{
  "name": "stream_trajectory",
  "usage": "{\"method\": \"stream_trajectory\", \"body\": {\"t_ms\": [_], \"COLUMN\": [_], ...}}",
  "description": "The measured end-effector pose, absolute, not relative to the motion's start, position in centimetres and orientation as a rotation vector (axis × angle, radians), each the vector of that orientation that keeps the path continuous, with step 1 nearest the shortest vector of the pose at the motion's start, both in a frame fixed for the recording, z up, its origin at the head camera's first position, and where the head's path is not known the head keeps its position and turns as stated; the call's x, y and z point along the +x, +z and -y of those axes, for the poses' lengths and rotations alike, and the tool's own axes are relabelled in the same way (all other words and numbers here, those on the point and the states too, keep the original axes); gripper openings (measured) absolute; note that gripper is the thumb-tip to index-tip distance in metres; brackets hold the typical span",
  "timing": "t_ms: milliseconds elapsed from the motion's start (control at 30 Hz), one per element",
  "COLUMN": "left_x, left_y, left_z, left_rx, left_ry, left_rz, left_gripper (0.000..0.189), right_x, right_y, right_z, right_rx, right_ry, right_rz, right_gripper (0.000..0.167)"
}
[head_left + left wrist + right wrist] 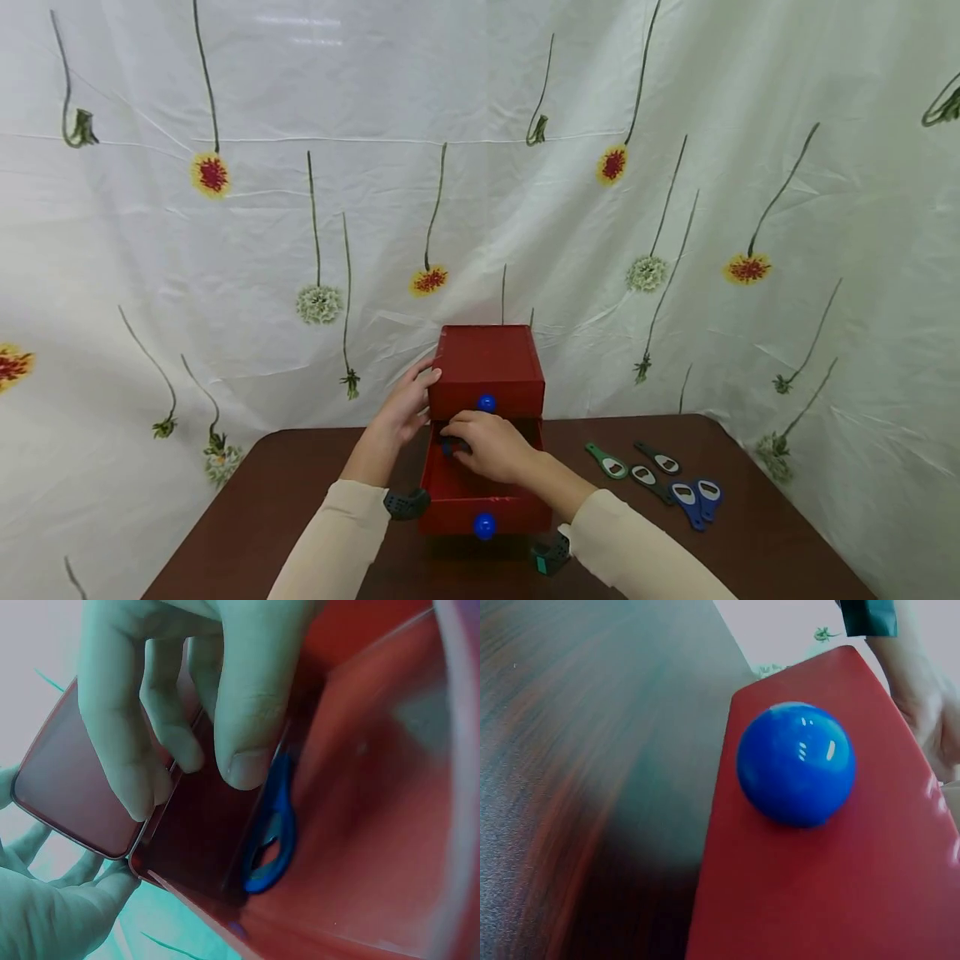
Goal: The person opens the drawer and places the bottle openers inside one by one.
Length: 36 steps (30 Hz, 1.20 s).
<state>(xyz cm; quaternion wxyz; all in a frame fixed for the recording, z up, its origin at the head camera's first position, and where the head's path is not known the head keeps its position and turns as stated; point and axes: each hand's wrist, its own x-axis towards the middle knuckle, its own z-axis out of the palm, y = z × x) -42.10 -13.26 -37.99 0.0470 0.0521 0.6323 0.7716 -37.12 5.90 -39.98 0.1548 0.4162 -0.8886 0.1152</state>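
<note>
**Right hand over a blue bottle opener in the pulled-out drawer**

The right hand (491, 446) reaches into the lower drawer (450, 517) of a red two-drawer cabinet (487, 354), above a blue bottle opener (280, 799) that sits inside, toward the cabinet. The step in hand looks like handling that opener within the drawer; whether it is being laid down or taken up, I cannot tell. The right grip stands parted, with nothing visible between thumb and forefinger; whether the thumb touches the handle is unclear. The left hand (401, 408) rests against the cabinet's left side, holding nothing, probably to steady it. The next move calls for either a pinch on the handle or a clean lift away, with the knuckles clear of the upper drawer (450, 402).

The left wrist view shows the opener's ring-shaped head and the gap in the grip; in the head view, fingers cover much of both. Only the head view shows the tabletop's (277, 479) green bottle opener (597, 452), two black bottle openers (660, 492) and two more blue ones. The right wrist view gives the blue knob (796, 764) close up, without the right fingers.
</note>
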Motion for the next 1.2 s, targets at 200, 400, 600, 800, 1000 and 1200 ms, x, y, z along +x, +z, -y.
{"method": "stream_trajectory", "body": {"t_ms": [200, 400, 600, 800, 1000, 1200], "left_x": [-42.2, -42.3, -42.2, -42.2, -42.2, -42.2], "left_y": [-37.9, -37.9, -37.9, -38.0, -37.9, -37.9], "left_z": [13.3, 13.4, 13.3, 13.3, 13.2, 13.2], "left_rx": [0.161, 0.16, 0.141, 0.14, 0.141, 0.134], "left_ry": [2.36, 2.359, 2.36, 2.362, 2.361, 2.363], "left_rz": [-1.916, -1.924, -1.926, -1.932, -1.937, -1.924], "left_gripper": [0.058, 0.057, 0.058, 0.058, 0.057, 0.057], "right_x": [-36.8, -36.8, -36.3, -36.2, -36.0, -36.0], "right_y": [-40.1, -39.8, -39.5, -39.3, -39.1, -39.2], "right_z": [-6.2, -7.2, -8.5, -10.0, -11.5, -12.9], "right_rx": [1.247, 1.261, 1.248, 1.206, 1.177, 1.132], "right_ry": [0.476, 0.712, 0.793, 0.825, 0.836, 0.814], "right_rz": [2.537, 2.522, 2.515, 2.515, 2.519, 2.549], "right_gripper": [0.036, 0.035, 0.036, 0.034, 0.03, 0.029]}}
